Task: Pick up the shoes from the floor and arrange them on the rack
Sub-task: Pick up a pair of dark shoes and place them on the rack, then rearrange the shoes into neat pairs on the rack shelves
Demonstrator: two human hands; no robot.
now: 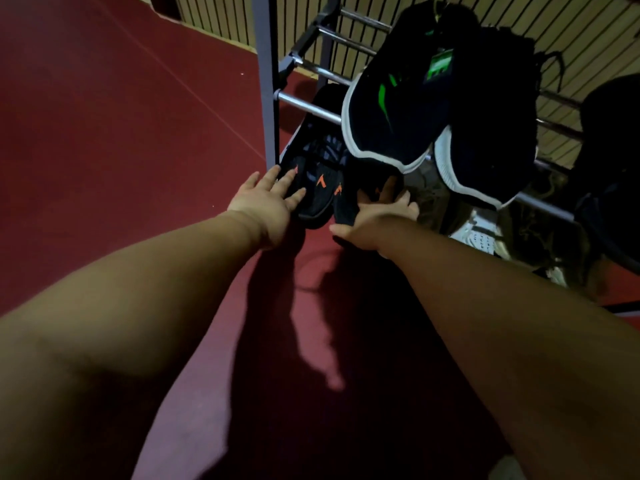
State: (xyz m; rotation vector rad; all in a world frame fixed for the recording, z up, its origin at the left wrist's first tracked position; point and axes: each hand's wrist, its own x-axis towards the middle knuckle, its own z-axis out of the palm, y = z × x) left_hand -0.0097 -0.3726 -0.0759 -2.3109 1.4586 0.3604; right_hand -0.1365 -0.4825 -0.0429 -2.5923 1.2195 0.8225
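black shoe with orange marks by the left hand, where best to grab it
Grip the black shoe across its toe end, from the front and above: the toe faces the person, its heel lies back under the rack rail and the green-marked shoe, and the post crowds its left. The left hand touches it with straight fingers; the right hand holds its twin.

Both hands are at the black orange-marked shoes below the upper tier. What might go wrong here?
1. The green-accented shoes overhang the upper bar above the right hand, which grips the right orange-marked shoe; rising might knock them off.
2. The left hand touches the left orange-marked shoe flat-fingered; pushing may jam it against the rack post.
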